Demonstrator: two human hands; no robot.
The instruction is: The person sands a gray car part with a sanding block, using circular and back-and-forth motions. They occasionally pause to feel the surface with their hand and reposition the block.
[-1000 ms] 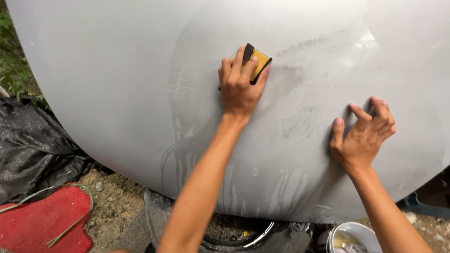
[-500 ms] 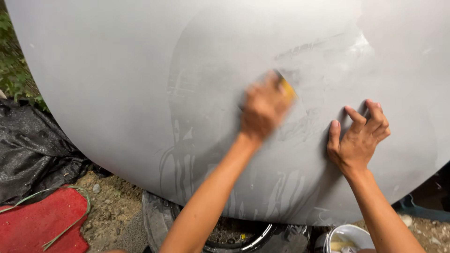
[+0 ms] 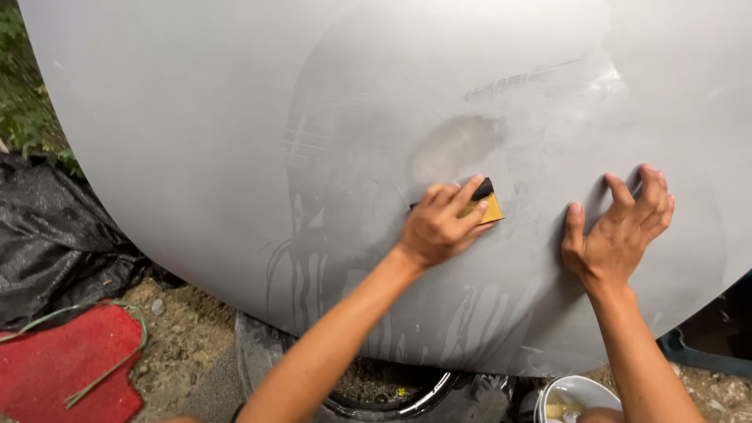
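Across the middle of the frame I am pressing my left hand (image 3: 440, 225) against the grey panel (image 3: 196, 133), with the fingers curled down over a sanding block (image 3: 484, 205). My fingers are closing on the block from above, so only its yellow corner and a strip of its black edge are showing past my fingertips. It is sitting flat on the panel, just right of centre, below a darker dull patch (image 3: 458, 145) in the grey coat.

At the right of the frame my right hand (image 3: 619, 231) is bracing on the same panel. It is holding nothing: the fingers are spreading wide and bending, the tips and thumb touching the surface, well apart from the block.

Pale streaks of wet residue are running down the panel's lower part, under both hands, toward its curved bottom edge.

Along the bottom of the frame, a tyre (image 3: 392, 392) is lying on the dirt beneath the panel, and a white bucket (image 3: 576, 392) is standing at the lower right beside my right forearm. At the lower left a red mat (image 3: 63, 364) is lying on the ground with a green cord (image 3: 117, 356) looping over it, and a black sheet (image 3: 55, 235) is bunching up at the left edge.
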